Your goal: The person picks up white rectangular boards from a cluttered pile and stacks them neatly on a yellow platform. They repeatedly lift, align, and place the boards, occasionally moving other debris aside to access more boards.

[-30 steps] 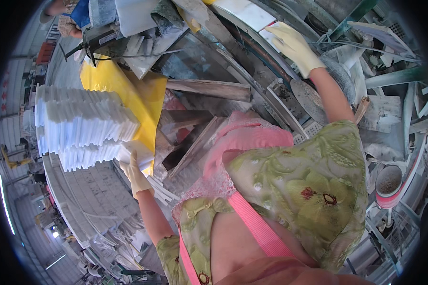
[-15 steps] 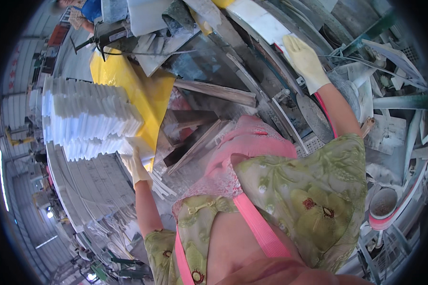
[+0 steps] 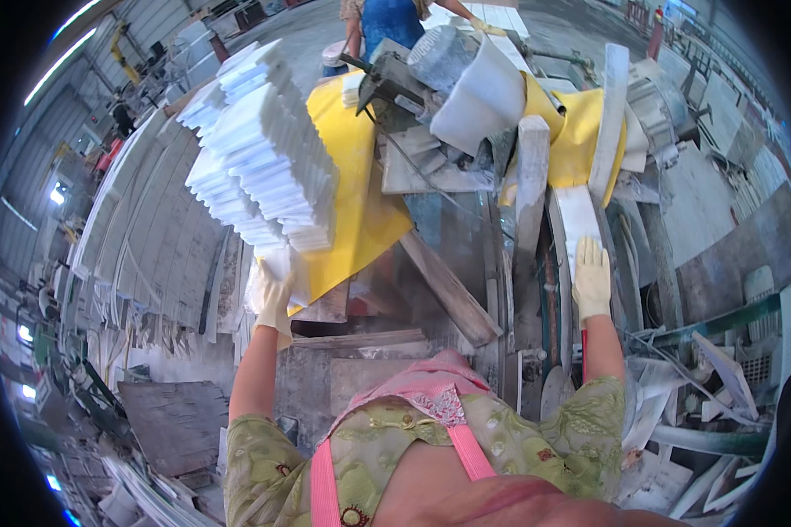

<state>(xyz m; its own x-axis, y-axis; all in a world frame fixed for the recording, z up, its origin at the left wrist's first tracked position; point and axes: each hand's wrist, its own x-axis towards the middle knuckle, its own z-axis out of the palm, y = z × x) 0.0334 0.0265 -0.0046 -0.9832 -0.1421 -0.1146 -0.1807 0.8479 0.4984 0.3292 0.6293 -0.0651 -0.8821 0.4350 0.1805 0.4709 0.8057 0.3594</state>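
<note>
My left hand [image 3: 272, 297], in a pale glove, grips a white stone slab piece [image 3: 283, 260] at the bottom end of a tall stack of white stone strips [image 3: 259, 156]. The stack rests on a yellow sheet [image 3: 360, 193]. My right hand [image 3: 591, 279], also gloved, lies flat with fingers spread on a white stone strip [image 3: 578, 220] on the cutting machine's bed. Between my hands run a wooden beam [image 3: 448, 290] and an upright grey stone bar [image 3: 531, 176].
A saw machine [image 3: 395, 83] with a white guard [image 3: 482, 101] stands ahead, another person in blue [image 3: 394, 22] beyond it. Grey slabs [image 3: 149, 237] are stacked on the left. Broken stone offcuts [image 3: 703, 395] and a green metal bar [image 3: 721, 321] lie to the right.
The view has swung, so the stack now stands upper left and the machine is ahead. My right hand has drawn back nearer me along the white strip. My left hand stays at the stack's end.
</note>
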